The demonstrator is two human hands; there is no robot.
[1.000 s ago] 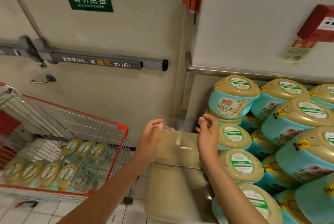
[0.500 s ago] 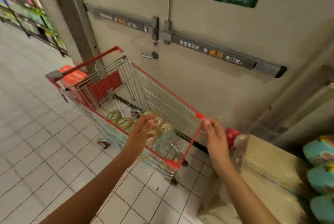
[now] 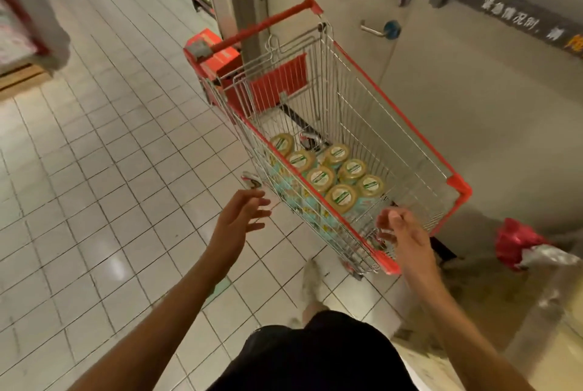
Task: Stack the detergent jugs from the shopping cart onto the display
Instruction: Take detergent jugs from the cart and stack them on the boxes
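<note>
Both my hands are empty. My left hand (image 3: 239,220) has its fingers spread and relaxed, thumb apart, and hangs just outside the near long side of the red-trimmed wire shopping cart (image 3: 460,187). My right hand (image 3: 407,233) has its fingers loosely curled around nothing, above the cart's near corner; I cannot tell whether it touches the wire. The teal plastic detergent jugs with round tan caps (image 3: 342,198) stand upright in the cart's basket, seven caps showing, packed in two rows against the near long side. The closest cap lies at about 1 o'clock from my left fingertips and 11 o'clock from my right, between the two hands and apart from both.
</note>
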